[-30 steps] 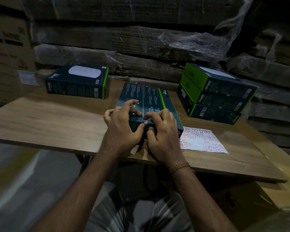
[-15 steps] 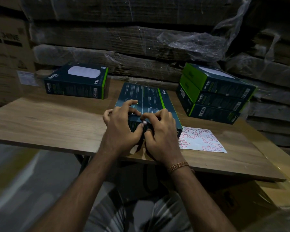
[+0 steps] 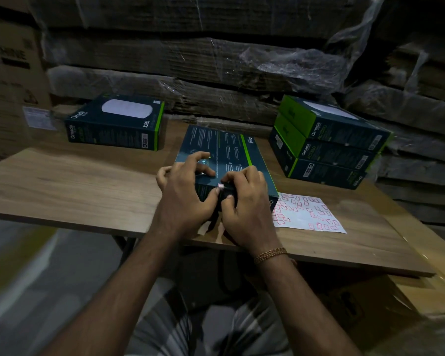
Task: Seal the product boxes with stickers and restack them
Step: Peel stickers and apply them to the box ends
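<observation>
A dark green product box [image 3: 224,150] lies flat on the wooden table [image 3: 75,183], back face up, right in front of me. My left hand [image 3: 188,191] grips its near left corner, fingers curled over the top and thumb on the front edge. My right hand [image 3: 244,204] curls over the near edge beside it, fingers on the top face. A small pale sticker [image 3: 220,186] sits on the box's near top edge between my two thumbs. A white sticker sheet [image 3: 308,214] with red-outlined stickers lies just right of the box.
A single matching box [image 3: 116,124] lies at the table's back left. Three matching boxes are stacked [image 3: 326,142] at the back right. Plastic-wrapped cardboard [image 3: 216,62] rises behind the table. A brown carton [image 3: 421,299] stands low at the right.
My hands stay on the box's near edge. The sticker, hidden under my fingers half a second ago, shows again between my thumbs.
</observation>
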{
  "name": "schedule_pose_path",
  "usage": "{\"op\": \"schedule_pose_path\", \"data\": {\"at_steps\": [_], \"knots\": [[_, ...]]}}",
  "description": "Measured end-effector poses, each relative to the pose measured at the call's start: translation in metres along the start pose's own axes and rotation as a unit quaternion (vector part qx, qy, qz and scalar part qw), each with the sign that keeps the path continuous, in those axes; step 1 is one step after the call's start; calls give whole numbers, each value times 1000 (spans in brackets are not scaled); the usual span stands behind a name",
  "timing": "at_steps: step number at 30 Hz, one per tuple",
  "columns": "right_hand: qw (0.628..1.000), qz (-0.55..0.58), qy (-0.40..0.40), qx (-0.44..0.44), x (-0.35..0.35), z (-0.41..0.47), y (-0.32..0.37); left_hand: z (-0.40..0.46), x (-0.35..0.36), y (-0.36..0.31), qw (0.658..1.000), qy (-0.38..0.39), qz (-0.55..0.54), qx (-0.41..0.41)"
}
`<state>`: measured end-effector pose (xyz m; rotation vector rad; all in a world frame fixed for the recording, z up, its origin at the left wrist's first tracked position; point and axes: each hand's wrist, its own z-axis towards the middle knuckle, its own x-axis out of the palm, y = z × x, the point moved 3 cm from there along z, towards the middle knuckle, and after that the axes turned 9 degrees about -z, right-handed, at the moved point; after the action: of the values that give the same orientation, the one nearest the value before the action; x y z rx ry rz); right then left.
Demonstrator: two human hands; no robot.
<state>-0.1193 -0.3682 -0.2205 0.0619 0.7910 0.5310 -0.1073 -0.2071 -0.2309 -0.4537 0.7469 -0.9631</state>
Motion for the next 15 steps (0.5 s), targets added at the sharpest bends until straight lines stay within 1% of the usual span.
{"op": "schedule_pose_path", "data": {"at_steps": [3,8,15], "knots": [[1000,-10,11,3,1,0,1,0,0,0,1000,1,1,1],[1000,22,2,-7,-3,-2,-1,1,0,2,1000,2,-2,3],[1000,6,3,-5,0,0,0,1,1,3,1000,-3,-1,4]]}}
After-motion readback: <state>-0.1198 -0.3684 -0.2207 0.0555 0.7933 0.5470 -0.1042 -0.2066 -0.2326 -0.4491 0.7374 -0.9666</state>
